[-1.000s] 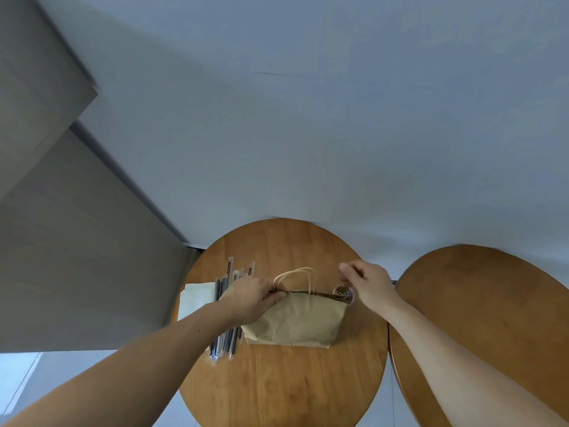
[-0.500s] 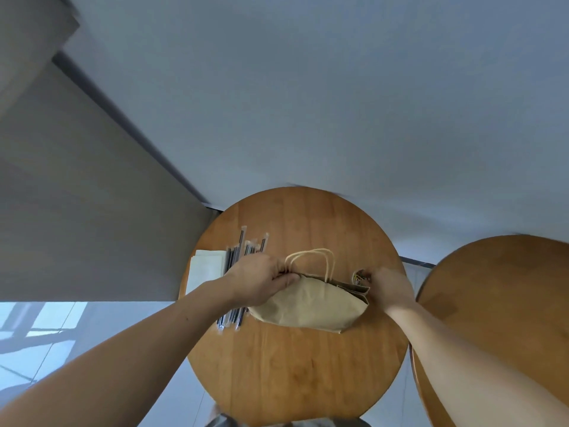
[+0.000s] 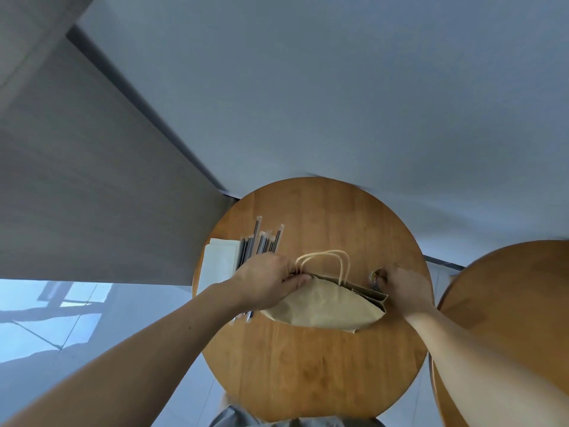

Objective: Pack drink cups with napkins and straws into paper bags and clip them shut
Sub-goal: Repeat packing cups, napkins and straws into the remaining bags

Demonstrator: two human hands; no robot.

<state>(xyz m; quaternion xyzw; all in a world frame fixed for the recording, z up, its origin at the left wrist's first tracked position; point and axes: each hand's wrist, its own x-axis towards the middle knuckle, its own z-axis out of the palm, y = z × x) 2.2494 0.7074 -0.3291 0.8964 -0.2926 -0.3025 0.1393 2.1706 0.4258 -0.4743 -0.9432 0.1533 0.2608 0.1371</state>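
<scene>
A brown paper bag (image 3: 326, 306) stands on the round wooden table (image 3: 308, 371), its top pressed flat and its two cord handles (image 3: 324, 256) sticking up. My left hand (image 3: 268, 280) pinches the bag's top edge at its left end. My right hand (image 3: 403, 288) is at the bag's right end, fingers curled, pinching a small colourful clip (image 3: 374, 277) just beyond the bag's top corner. What is inside the bag is hidden.
Several wrapped black straws (image 3: 261, 241) lie left of the bag, partly under my left hand, beside a stack of white napkins (image 3: 218, 263) at the table's left edge. A second round wooden table (image 3: 508, 318) stands to the right.
My right hand has dropped from above the bag's right end down onto the small clip thing beside it. My left hand keeps its pinch on the bag's top. The camera has tilted.
</scene>
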